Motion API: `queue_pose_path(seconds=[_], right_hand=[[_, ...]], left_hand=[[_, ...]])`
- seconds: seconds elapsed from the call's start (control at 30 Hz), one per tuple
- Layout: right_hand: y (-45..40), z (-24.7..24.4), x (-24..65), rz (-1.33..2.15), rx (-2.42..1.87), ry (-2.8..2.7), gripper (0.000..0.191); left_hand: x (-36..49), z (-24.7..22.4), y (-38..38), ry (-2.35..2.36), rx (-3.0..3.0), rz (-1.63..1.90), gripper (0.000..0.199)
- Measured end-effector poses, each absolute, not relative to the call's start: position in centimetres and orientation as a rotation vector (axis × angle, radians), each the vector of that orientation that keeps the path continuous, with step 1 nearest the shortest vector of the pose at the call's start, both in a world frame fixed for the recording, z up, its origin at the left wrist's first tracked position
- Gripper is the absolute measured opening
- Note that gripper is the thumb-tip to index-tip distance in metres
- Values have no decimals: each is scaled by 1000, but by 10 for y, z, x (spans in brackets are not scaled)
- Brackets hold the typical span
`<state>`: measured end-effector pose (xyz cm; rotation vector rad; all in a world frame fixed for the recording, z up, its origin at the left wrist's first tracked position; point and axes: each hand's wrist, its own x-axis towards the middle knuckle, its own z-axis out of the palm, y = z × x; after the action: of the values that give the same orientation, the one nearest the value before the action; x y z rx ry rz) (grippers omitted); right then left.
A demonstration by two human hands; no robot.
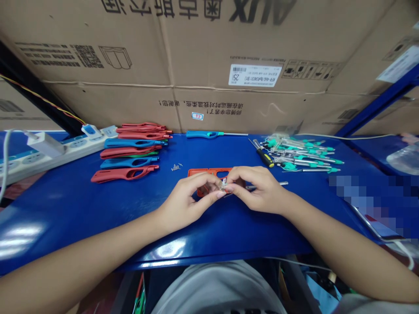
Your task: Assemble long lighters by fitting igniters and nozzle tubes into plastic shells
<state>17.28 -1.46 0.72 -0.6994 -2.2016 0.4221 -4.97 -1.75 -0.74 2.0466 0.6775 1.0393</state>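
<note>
My left hand (193,198) and my right hand (257,187) meet at the middle of the table, thumbs and forefingers closed in a pinch. Between the fingertips is a small clear-and-white part (224,185), mostly hidden, so its exact kind does not show. Just behind and beneath the hands lies an orange-red lighter casing (209,170), partly covered by them. A thin metal tube (284,183) sticks out to the right from behind my right hand; I cannot tell whether it joins the pinched part.
Red and blue lighter casings (131,152) are stacked at left, near small screws (176,166) and a power strip (78,148). A blue lighter (203,134) lies behind. At right are a screwdriver (263,155), metal-tubed lighter inserts (301,152) and a phone (376,222). Cardboard boxes (131,96) stand behind.
</note>
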Motion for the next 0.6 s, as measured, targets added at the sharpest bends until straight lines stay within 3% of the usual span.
queue_pose_path(seconds=[0.6], right_hand=[[-15, 16, 176, 304, -587, -2318, 6]], left_hand=[[-53, -11, -10, 592, 2239, 1185, 11]])
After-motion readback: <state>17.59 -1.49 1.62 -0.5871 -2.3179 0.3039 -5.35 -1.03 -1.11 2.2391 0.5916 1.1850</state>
